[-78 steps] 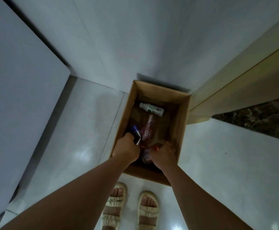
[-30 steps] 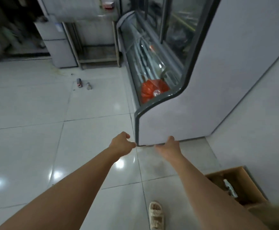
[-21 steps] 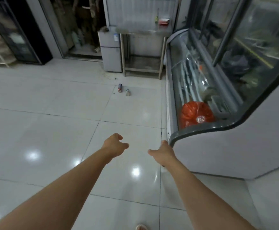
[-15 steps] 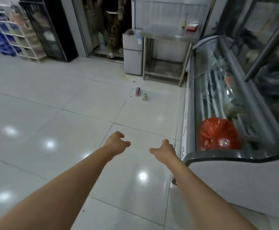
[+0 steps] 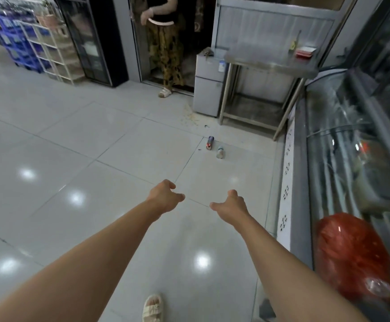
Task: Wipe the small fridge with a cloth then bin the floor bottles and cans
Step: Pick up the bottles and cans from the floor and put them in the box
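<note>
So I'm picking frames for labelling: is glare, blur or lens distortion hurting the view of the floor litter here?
Head view: ceiling-light glare spots sit on the tiles, none over the can or the bottle; both are small and soft, labels unreadable. Wide-angle bending bows the display case and the forearms. Both empty hands, left hand and right hand, look sharp.

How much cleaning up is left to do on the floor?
Still some. A can and a small bottle lie on the tiles ahead, near the small fridge. Both the left hand and right hand are empty, reaching forward. Whether the fridge was wiped cannot be told; a cloth lies on top.
</note>
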Motion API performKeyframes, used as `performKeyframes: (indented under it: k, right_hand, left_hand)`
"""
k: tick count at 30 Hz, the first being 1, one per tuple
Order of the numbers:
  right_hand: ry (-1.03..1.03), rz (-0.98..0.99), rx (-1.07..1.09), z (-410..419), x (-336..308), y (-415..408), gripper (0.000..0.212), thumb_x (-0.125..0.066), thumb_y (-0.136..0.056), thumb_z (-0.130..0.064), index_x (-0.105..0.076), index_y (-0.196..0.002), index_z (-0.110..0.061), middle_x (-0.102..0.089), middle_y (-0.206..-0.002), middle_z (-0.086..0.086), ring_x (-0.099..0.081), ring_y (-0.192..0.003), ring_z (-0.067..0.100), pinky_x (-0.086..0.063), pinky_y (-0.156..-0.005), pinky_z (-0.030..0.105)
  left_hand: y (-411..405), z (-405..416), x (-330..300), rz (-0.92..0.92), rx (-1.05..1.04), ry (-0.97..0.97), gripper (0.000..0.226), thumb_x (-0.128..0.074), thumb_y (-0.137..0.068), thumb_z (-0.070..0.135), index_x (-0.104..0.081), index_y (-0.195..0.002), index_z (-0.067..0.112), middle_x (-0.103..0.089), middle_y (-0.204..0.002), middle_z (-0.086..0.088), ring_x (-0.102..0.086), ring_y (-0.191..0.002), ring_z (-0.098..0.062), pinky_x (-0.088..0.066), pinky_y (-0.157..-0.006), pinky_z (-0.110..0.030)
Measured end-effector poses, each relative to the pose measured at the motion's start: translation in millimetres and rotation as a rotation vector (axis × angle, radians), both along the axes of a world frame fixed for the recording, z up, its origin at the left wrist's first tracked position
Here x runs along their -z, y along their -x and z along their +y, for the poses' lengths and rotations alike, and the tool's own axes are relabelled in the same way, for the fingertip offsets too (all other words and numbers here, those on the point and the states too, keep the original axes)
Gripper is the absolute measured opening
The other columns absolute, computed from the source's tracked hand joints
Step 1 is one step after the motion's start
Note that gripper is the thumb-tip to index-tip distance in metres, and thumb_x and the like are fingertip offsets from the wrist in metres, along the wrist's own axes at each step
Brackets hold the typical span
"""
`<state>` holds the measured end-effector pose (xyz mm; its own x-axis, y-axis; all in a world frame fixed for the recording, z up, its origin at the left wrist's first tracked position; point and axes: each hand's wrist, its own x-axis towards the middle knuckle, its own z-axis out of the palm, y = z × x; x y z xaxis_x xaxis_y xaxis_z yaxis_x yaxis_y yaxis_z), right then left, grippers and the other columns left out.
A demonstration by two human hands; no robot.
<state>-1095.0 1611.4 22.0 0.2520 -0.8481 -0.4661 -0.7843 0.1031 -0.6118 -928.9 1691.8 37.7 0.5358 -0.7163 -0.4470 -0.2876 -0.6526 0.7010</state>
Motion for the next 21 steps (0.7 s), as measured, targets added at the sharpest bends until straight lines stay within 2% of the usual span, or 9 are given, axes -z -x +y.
performKeyframes:
  k: [6, 12, 21]
  right_hand:
    - [0.0, -0.01, 0.069, -97, -7, -80, 0.076, -0.06, -0.086, -0.037, -0.02, -0.144, -0.008, -0.029, -0.143, 0.013, -0.046, -0.121, 0.028, -0.036, -0.077, 0.026]
    - [-0.001, -0.009, 0.124, -197, -7, -130, 0.074, -0.06, -0.086, -0.036, -0.022, -0.142, -0.005, -0.032, -0.142, 0.015, -0.046, -0.121, 0.029, -0.035, -0.079, 0.026]
    - [-0.014, -0.029, 0.128, -403, 10, -195, 0.076, -0.061, -0.086, -0.039, -0.021, -0.144, -0.01, -0.033, -0.141, 0.013, -0.047, -0.12, 0.027, -0.035, -0.078, 0.026]
  left_hand:
    - [-86, -108, -10, 0.002, 0.073, 0.018, 0.047, -0.063, -0.083, 0.029, -0.047, -0.125, 0.016, -0.06, -0.114, -0.006, -0.054, -0.087, -0.018, -0.043, -0.08, -0.028]
    - [-145, -215, -16, 0.014, 0.129, 0.001, 0.047, -0.063, -0.084, 0.03, -0.045, -0.126, 0.016, -0.055, -0.123, -0.008, -0.054, -0.105, -0.023, -0.045, -0.091, -0.033]
    - [-204, -414, -2, 0.012, 0.132, -0.018, 0.048, -0.062, -0.085, 0.029, -0.045, -0.127, 0.015, -0.055, -0.123, -0.01, -0.053, -0.108, -0.024, -0.044, -0.093, -0.035]
